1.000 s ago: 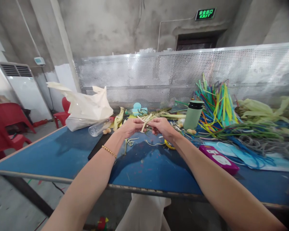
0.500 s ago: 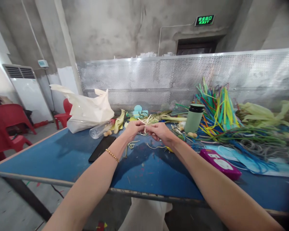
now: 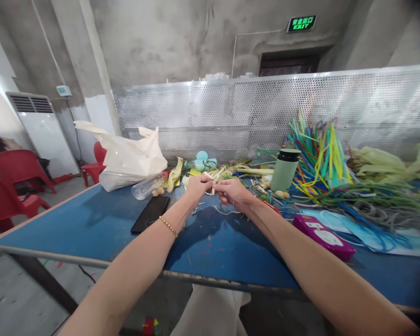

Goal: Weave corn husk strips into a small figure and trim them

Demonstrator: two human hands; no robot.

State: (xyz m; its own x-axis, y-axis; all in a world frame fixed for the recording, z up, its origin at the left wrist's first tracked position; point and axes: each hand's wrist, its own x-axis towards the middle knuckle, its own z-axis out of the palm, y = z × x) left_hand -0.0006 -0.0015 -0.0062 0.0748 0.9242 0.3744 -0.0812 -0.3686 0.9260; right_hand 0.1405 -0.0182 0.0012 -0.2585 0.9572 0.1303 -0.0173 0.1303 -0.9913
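Observation:
My left hand (image 3: 198, 185) and my right hand (image 3: 231, 191) meet above the far middle of the blue table (image 3: 101, 224). The fingers of both are pinched together on a small piece of pale plant strip (image 3: 213, 187), whose ends are partly hidden by the fingertips. Behind the hands lies a heap of pale green stalks and husks (image 3: 252, 171). A black phone (image 3: 150, 214) rests left of my left wrist, and a thin pale strand (image 3: 227, 212) curves on the table below my right hand.
Left: white plastic bag (image 3: 129, 156), clear bottle (image 3: 149, 185). Right: green cup (image 3: 284, 172), colourful strips (image 3: 327, 156), purple power strip (image 3: 324, 237), tangled cords (image 3: 381, 212), blue mask (image 3: 416, 242). A perforated metal panel (image 3: 210, 107) stands behind. A person's dark hair shows at far left.
The view has shifted slightly. My fingertips remain together, and fewer pale strands stick up above them. Something red now shows beside my right forearm.

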